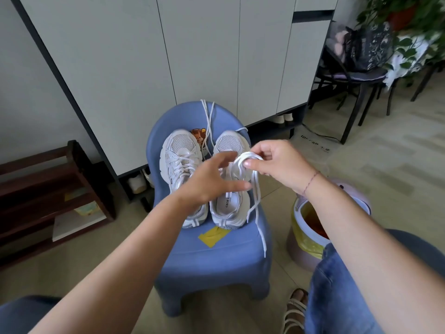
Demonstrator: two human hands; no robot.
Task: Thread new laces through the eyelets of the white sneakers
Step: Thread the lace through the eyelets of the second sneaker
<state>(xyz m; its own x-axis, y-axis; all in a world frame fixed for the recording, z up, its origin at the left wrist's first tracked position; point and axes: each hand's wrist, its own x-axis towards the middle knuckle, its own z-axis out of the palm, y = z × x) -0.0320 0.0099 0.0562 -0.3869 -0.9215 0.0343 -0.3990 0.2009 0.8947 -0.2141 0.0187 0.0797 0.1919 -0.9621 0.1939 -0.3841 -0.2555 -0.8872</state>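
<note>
Pinching a looped white lace (pixel 251 154) between thumb and fingertips, the right hand (pixel 277 162) hovers over the right sneaker (pixel 228 145). The left hand (pixel 212 182) is just beside it, fingers spread and holding nothing. Right sneaker and left sneaker (pixel 179 150) sit side by side on the blue chair (pixel 212 256), toes toward its back edge, where a second lace (pixel 207 116) drapes.

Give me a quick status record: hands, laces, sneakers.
left hand: open, reaching toward lace; contact unclear
right hand: pinches looped lace over right sneaker
left sneaker: laced, on chair
right sneaker: on chair, eyelets hidden by hands
spare lace: draped over chair back
</note>
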